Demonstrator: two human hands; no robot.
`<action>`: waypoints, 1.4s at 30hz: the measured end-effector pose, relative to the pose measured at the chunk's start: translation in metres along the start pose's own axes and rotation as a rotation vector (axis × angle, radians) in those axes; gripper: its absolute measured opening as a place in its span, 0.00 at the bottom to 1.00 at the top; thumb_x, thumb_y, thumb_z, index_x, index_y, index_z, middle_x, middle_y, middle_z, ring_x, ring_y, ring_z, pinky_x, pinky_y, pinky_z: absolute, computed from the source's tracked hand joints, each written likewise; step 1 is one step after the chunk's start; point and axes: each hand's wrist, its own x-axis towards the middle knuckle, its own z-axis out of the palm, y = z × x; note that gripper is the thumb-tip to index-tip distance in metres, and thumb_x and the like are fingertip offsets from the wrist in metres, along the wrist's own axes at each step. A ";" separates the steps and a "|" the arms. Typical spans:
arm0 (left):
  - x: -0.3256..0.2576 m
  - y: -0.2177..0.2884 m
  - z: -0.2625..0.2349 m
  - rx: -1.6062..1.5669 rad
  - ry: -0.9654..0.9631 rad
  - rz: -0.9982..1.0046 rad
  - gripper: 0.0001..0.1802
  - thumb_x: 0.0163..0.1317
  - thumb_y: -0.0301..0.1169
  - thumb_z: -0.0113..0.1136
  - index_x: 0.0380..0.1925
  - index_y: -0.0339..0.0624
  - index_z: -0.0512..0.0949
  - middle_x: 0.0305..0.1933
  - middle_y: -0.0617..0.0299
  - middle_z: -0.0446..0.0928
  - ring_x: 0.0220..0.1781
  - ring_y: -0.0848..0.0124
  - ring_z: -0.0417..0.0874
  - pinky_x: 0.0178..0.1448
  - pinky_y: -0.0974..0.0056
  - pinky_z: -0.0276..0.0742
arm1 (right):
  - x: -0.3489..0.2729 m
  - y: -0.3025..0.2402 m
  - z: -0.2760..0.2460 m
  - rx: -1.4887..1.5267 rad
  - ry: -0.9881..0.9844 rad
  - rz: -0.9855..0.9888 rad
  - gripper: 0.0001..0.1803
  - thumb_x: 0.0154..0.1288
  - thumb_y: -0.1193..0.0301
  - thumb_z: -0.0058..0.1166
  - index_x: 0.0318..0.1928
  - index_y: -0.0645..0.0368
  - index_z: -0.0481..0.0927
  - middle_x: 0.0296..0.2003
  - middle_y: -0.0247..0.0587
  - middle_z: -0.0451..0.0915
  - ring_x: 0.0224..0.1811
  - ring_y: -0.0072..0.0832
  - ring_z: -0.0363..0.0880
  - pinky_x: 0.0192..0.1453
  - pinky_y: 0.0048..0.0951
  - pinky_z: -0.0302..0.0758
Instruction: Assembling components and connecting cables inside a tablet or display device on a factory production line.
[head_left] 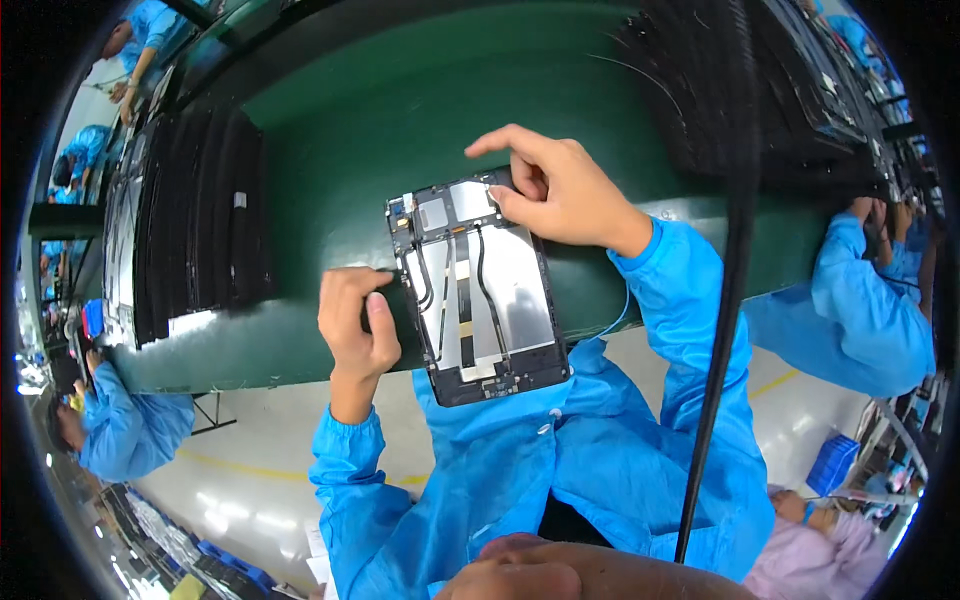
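- Right hand (565,190): thumb on the far right corner of an opened tablet (475,290); index finger stretched out, well apart from thumb; no pinch seen.
- Left hand (355,320): at the tablet's left edge, fingers curled, thumb standing free; fingertip contact or slight gap, cannot tell.
- Tablet: innards up, silver plate (523,295) and dark cables exposed, near end reaching past the near edge of the green table (330,140).
- Step, as judged: handling or checking the far right corner.
- Next move there would call for light fingertips, left hand steadying, cables unsnagged.
- Outward: dark panel stacks left (195,220) and far right.
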 end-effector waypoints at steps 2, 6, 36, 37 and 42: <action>-0.007 0.000 -0.004 -0.015 -0.014 0.020 0.10 0.61 0.20 0.62 0.41 0.34 0.88 0.42 0.49 0.88 0.43 0.49 0.85 0.52 0.50 0.82 | 0.007 0.005 0.021 -0.216 0.164 -0.450 0.19 0.63 0.77 0.69 0.55 0.55 0.92 0.28 0.37 0.76 0.31 0.34 0.76 0.37 0.38 0.74; -0.016 0.005 -0.015 0.085 -0.124 0.239 0.19 0.47 0.23 0.69 0.42 0.39 0.92 0.43 0.58 0.91 0.43 0.55 0.89 0.48 0.52 0.85 | 0.002 -0.017 0.050 -0.226 -0.085 -0.523 0.11 0.60 0.76 0.73 0.44 0.53 0.90 0.48 0.41 0.82 0.51 0.45 0.79 0.56 0.44 0.79; -0.033 -0.004 -0.014 0.035 -0.037 0.396 0.18 0.39 0.26 0.66 0.34 0.38 0.91 0.33 0.57 0.88 0.35 0.59 0.88 0.35 0.58 0.83 | 0.026 -0.018 0.090 -0.114 -0.429 -0.633 0.10 0.59 0.77 0.76 0.38 0.53 0.87 0.47 0.36 0.78 0.50 0.40 0.79 0.56 0.42 0.78; -0.032 -0.005 -0.014 0.033 -0.039 0.398 0.18 0.39 0.26 0.66 0.34 0.38 0.91 0.33 0.57 0.88 0.35 0.59 0.88 0.35 0.58 0.83 | 0.026 -0.020 0.090 -0.089 -0.431 -0.612 0.08 0.61 0.77 0.73 0.37 0.53 0.86 0.44 0.36 0.78 0.49 0.42 0.79 0.54 0.43 0.77; -0.032 -0.004 -0.015 0.027 -0.041 0.403 0.17 0.39 0.27 0.66 0.34 0.37 0.91 0.32 0.57 0.88 0.35 0.59 0.88 0.36 0.58 0.83 | 0.024 -0.020 0.092 -0.069 -0.455 -0.579 0.07 0.63 0.78 0.70 0.37 0.54 0.84 0.41 0.38 0.77 0.48 0.44 0.78 0.52 0.45 0.77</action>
